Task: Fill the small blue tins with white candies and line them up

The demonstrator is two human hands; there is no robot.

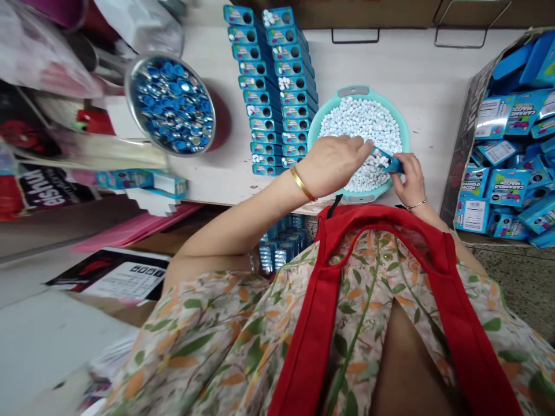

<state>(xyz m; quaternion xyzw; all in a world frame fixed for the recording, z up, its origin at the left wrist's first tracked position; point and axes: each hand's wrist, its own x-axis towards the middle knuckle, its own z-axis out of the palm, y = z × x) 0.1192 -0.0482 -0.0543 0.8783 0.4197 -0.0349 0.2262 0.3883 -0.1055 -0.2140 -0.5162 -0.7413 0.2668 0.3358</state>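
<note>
A teal basin (327, 112) full of small white candies (359, 124) sits on the white table. My right hand (410, 182) grips a small blue box (388, 162) over the basin's near side. My left hand (333, 164) has its fingers pinched together at the open end of that box, above the candies. Whether candies are between those fingers I cannot make out. Each wrist carries a bangle.
Two rows of small blue boxes (273, 86), some showing white candies, lie left of the basin. A steel bowl (171, 104) holds blue and silver caps. A carton (507, 144) of flat blue packs stands at the right. More boxes (281, 245) are under the table edge.
</note>
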